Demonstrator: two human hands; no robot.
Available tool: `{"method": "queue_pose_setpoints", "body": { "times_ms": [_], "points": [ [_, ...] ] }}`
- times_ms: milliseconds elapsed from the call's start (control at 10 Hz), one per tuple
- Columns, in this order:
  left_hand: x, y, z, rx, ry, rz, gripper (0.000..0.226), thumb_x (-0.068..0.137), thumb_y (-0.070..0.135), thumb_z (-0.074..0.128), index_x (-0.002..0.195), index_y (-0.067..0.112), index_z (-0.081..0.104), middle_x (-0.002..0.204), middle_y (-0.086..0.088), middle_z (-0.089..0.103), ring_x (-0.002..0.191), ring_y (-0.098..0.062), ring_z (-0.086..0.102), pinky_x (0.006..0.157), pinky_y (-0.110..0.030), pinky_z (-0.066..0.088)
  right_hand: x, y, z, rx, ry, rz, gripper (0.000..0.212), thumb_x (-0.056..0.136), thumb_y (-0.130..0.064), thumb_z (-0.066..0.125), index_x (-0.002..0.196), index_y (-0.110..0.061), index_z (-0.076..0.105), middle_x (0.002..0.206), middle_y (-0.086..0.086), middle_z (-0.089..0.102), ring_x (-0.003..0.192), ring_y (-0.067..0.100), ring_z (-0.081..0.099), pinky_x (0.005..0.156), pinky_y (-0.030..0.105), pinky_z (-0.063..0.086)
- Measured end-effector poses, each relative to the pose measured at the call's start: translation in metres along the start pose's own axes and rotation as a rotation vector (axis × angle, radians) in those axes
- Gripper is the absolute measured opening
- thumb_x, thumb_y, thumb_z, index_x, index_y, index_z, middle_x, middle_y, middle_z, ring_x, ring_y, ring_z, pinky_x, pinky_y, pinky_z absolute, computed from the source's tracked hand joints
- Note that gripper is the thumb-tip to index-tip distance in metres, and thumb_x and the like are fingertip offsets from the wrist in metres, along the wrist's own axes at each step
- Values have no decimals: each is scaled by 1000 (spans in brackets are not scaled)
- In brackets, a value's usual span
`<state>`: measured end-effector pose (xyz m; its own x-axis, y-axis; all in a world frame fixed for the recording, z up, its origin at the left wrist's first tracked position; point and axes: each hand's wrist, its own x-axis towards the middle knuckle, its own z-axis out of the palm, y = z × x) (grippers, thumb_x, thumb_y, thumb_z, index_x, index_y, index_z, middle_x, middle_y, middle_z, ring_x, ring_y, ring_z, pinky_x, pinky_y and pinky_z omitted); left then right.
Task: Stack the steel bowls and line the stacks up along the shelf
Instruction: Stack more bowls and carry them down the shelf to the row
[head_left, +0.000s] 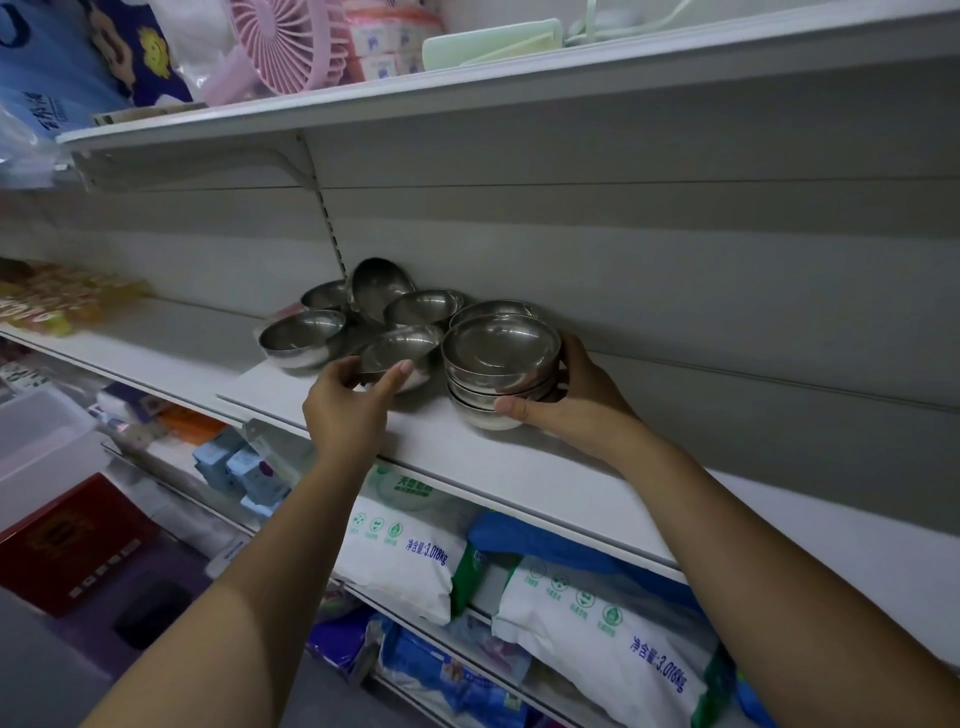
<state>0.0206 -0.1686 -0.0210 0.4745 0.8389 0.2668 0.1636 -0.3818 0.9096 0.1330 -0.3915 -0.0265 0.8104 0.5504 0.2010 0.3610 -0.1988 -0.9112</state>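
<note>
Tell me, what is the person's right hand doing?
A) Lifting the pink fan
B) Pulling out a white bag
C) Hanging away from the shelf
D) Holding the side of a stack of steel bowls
D: the right hand has thumb and fingers curled round the stack of steel bowls standing on the shelf, while the left hand curls round a single bowl beside it.

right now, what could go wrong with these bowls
The stack held by the right hand looks slightly uneven and sits toward the front of the shelf; a nudge might tip it off. The left hand taking the front bowl could bump the tilted bowl behind and set it rolling.
</note>
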Motion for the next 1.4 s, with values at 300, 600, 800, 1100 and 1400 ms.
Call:
{"method": "queue_pose_setpoints", "body": {
  "times_ms": [300, 600, 800, 1100, 1400],
  "points": [
    [-17, 48, -7, -319, -91, 123, 59, 79, 41, 83, 129, 16, 63, 117, 5, 70, 109, -3, 65, 86, -11, 49, -1, 1, -2, 14, 5, 25, 107, 51, -57, 95, 141, -39, 40, 133, -16, 61, 114, 4, 62, 102, 34, 53],
    [-28, 61, 16, -349, -413, 211, 44, 74, 31, 88, 113, 23, 71, 107, 3, 77, 104, -10, 72, 94, -29, 56, -3, 2, -7, 49, 33, 31, 102, 50, -51, 98, 137, -41, 45, 129, -15, 63, 111, 4, 65, 98, 33, 56],
    [-30, 64, 45, -361, -505, 178, 32, 81, 21, 84, 109, 29, 69, 105, 5, 77, 105, -8, 71, 102, -35, 53, -4, 4, -24, 60, 105, 15, 98, 55, -48, 98, 138, -33, 48, 126, -16, 64, 114, 5, 64, 97, 29, 55],
    [-26, 46, 80, -415, -268, 29, 35, 94, 24, 70, 127, 23, 58, 110, 4, 72, 104, -9, 68, 85, -17, 48, 0, 13, -39, 79, 285, -25, 79, 61, -31, 97, 122, -39, 48, 108, -25, 63, 95, -22, 59, 74, 3, 47],
    [-5, 26, 107, -107, -301, 118, 57, 90, 25, 74, 141, 12, 53, 141, -8, 59, 129, -25, 57, 105, -32, 46, 17, 31, -32, 29, 450, -45, 96, 61, -35, 97, 140, -21, 45, 123, -13, 57, 107, 0, 56, 75, -5, 39]
  ]
}}
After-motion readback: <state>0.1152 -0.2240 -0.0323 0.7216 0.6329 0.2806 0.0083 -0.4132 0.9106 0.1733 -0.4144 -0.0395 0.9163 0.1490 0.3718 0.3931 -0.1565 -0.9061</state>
